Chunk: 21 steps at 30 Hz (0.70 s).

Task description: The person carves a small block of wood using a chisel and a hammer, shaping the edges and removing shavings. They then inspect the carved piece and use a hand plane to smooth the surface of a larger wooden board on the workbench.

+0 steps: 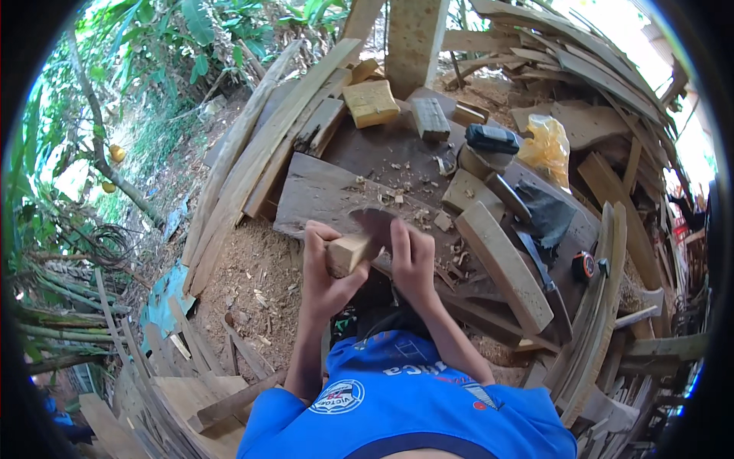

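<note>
In front of my chest, my left hand (325, 271) is closed around a small pale wooden block (348, 253), thumb along its near side. My right hand (413, 260) grips a knife with a broad dark blade (372, 223). The blade lies against or right beside the block's right end; exact contact is hard to tell, and the handle is hidden by my fingers. Just beyond both hands a weathered plank (317, 195) lies on the work surface, with wood chips scattered about. A long squared timber piece (505, 268) rests to the right of my right hand.
Right of the work surface lie a long blade (535, 256), a dark cloth (544, 214), a tape measure (583, 265) and a yellow plastic bag (546, 149). A black device (492, 139) sits farther back, near cut blocks (371, 103). Long boards (260, 168) lean at left; sawdust (260, 275) covers the ground.
</note>
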Available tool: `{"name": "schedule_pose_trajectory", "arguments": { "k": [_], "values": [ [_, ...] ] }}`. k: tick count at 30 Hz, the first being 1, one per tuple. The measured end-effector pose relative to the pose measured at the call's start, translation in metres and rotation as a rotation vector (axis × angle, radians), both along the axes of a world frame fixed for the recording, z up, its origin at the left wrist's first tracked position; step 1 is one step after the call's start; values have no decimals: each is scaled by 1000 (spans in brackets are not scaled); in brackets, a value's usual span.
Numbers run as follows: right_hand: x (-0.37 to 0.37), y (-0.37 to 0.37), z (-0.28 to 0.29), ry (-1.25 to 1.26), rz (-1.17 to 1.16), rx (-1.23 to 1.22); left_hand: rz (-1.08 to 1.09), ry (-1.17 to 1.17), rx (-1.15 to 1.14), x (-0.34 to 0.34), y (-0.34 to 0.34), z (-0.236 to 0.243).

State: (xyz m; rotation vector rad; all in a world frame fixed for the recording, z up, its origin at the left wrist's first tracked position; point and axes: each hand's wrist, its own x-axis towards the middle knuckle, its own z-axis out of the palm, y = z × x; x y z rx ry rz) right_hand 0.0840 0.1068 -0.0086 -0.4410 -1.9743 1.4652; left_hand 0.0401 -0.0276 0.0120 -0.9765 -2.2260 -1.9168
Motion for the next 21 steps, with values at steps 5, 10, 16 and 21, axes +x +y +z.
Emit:
{"name": "schedule_pose_trajectory", "arguments": {
  "k": [5,10,16,21],
  "values": [
    [1,-9,8,61,-71,111,60,-120,142,-3,4,-10],
    [-2,16,-33,10,-173,39,93,-151,98,-1,1,-7],
    [5,44,-27,31,-29,-115,-16,-92,53,-3,-5,-8],
    [16,47,-17,11,383,-189,-55,-63,95,-3,1,-11]
  ]
}}
